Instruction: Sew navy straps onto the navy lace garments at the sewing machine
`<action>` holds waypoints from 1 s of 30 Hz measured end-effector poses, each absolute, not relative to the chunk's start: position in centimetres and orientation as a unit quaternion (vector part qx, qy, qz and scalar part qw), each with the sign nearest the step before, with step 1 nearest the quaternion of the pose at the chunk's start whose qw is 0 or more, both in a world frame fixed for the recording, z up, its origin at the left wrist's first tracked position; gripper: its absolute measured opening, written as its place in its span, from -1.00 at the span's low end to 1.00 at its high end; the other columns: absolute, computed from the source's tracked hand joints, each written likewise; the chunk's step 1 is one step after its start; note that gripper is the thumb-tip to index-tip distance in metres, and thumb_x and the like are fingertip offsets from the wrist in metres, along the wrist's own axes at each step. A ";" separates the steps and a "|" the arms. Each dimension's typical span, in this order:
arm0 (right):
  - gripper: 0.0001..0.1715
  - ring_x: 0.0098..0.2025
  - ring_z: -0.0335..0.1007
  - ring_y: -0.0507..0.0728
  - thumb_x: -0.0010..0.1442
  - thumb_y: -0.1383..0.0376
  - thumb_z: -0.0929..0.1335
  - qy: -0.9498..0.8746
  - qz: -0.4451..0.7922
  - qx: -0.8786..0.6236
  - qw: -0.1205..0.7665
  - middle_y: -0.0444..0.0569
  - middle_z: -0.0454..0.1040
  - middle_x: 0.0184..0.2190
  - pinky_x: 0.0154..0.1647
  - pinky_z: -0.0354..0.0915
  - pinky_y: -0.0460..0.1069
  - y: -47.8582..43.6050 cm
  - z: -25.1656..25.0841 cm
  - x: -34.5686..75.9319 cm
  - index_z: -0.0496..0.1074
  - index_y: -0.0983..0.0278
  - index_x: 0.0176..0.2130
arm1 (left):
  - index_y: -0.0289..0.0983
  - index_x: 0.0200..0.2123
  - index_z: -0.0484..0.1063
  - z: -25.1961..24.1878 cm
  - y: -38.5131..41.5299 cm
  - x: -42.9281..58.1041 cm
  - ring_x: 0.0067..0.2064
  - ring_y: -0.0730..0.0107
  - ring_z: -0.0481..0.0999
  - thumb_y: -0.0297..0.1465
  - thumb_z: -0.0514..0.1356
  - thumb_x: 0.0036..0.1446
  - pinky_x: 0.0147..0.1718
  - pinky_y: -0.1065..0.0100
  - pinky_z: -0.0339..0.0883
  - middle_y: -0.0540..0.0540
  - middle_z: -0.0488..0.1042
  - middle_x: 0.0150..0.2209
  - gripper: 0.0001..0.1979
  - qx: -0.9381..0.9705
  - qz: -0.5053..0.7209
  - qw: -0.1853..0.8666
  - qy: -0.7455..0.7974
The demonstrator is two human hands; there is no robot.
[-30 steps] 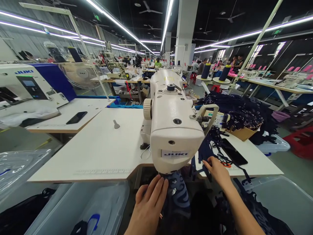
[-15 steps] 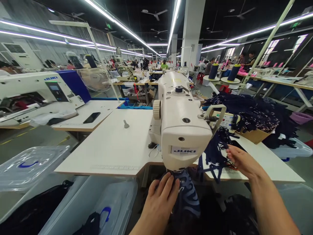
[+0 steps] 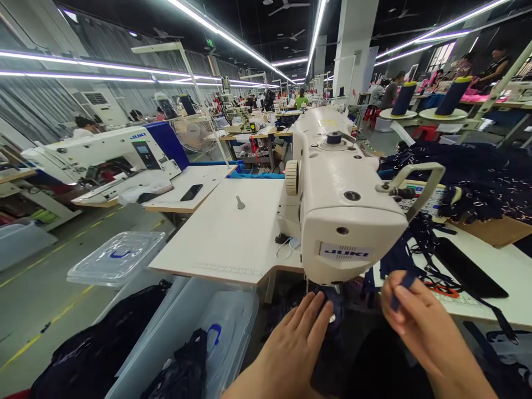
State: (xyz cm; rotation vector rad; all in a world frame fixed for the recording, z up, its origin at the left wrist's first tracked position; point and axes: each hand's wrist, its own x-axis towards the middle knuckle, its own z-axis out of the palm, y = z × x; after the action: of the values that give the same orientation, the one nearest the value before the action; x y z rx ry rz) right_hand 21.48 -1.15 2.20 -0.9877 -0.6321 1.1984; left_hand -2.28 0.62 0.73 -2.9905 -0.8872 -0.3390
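Note:
My left hand (image 3: pixel 297 338) lies with fingers stretched out over dark navy fabric (image 3: pixel 334 307), just under the head of a white JUKI sewing machine (image 3: pixel 344 221). Its thumb is hidden. A small shiny spot shows beside the fingertips. To the right, my right hand (image 3: pixel 424 321) is closed on a short navy strap (image 3: pixel 405 284), pinched between thumb and fingers in front of the table edge. Behind that hand, a tangle of navy straps (image 3: pixel 415 249) lies on the table. The needle area is mostly hidden by the machine head and my left fingers.
The white table (image 3: pixel 224 238) carries a small grey metal piece (image 3: pixel 240 203). Clear plastic bins (image 3: pixel 233 321) with dark cloth stand below left. A black phone-like slab (image 3: pixel 471 269) and a cardboard box (image 3: pixel 499 227) of straps are at right. Another JUKI machine (image 3: pixel 103 149) stands left.
My right hand has come away from the strap pile toward me, with a navy strap in it. My left hand stays by the machine head; less patterned blue fabric shows. The view has turned right-to-left, shifting the scene rightward.

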 end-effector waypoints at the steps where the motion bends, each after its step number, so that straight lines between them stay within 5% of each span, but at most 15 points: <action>1: -0.65 -0.65 0.12 -0.07 0.02 0.06 0.48 -0.304 0.521 -0.478 0.639 -0.23 0.21 -0.59 -0.71 0.12 -0.17 -0.8 1.4 20.9 0.36 0.21 -0.34 | -0.41 0.25 0.07 0.6 0.8 -1.9 0.23 0.05 0.22 0.00 0.22 0.10 0.08 0.19 0.27 -0.34 0.22 0.22 -0.17 -0.946 -0.127 0.000 -0.299; 4: -0.59 -0.59 0.22 0.00 0.06 -0.03 0.43 -0.377 0.473 -0.550 0.576 -0.21 0.27 -0.61 -0.61 0.19 -0.11 0.5 -0.7 19.7 0.35 0.21 -0.29 | -0.34 0.09 0.28 0.2 1.4 -1.0 0.03 0.19 0.42 -0.28 0.10 0.30 0.00 0.22 0.34 -0.20 0.45 0.01 -0.64 -0.927 -0.191 0.021 -0.323; 6: -0.59 -0.55 0.23 0.03 0.07 -0.05 0.41 -0.421 0.447 -0.580 0.535 -0.20 0.29 -0.61 -0.55 0.21 -0.08 1.1 -1.5 19.4 0.34 0.22 -0.35 | -0.33 0.01 0.34 0.2 1.5 -0.7 -0.02 0.24 0.44 -0.41 0.04 0.33 -0.02 0.25 0.36 -0.17 0.47 -0.07 -0.76 -0.933 -0.203 0.017 -0.296; 10: -0.61 -0.52 0.19 0.02 0.09 -0.02 0.38 -0.468 0.398 -0.613 0.496 -0.22 0.23 -0.60 -0.48 0.19 -0.08 1.5 -2.5 19.3 0.29 0.22 -0.45 | -0.40 -0.02 0.34 0.4 1.4 -1.2 0.04 0.31 0.40 -0.51 -0.01 0.31 0.08 0.30 0.31 -0.20 0.46 -0.06 -0.76 -0.952 -0.210 -0.039 -0.217; 15: -0.65 -0.46 0.20 0.05 0.13 -0.01 0.35 -0.492 0.403 -0.625 0.454 -0.20 0.25 -0.54 -0.42 0.19 -0.06 0.9 -3.2 18.4 0.39 0.23 -0.34 | -0.40 -0.03 0.34 -0.3 1.4 -1.3 0.08 0.37 0.40 -0.56 -0.11 0.35 0.05 0.36 0.35 -0.21 0.47 -0.06 -0.72 -0.919 -0.307 -0.065 -0.240; 23: -0.64 -0.35 0.29 0.10 0.14 -0.02 0.34 -0.450 0.478 -0.576 0.487 -0.14 0.37 -0.44 -0.29 0.25 -0.05 0.9 -2.3 17.9 0.40 0.22 -0.27 | -0.37 0.10 0.31 0.4 1.5 -1.2 0.07 0.33 0.37 -0.46 -0.05 0.35 0.08 0.27 0.30 -0.18 0.43 0.04 -0.68 -0.953 -0.210 0.043 -0.215; 30: -0.70 -0.46 0.20 0.06 0.17 0.02 0.32 -0.456 0.426 -0.609 0.489 -0.22 0.19 -0.52 -0.40 0.23 -0.07 0.9 -2.7 17.3 0.32 0.19 -0.25 | -0.40 0.08 0.34 0.5 2.0 -1.7 0.15 0.34 0.33 -0.52 -0.08 0.36 0.19 0.28 0.18 -0.17 0.41 0.08 -0.68 -0.960 -0.212 0.063 -0.172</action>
State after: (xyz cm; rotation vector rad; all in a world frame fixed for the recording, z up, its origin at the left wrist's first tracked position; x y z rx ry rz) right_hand 17.31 0.92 -2.73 -1.4803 -1.1091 1.0359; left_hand -1.73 1.95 0.51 -2.9002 -0.5208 -0.6405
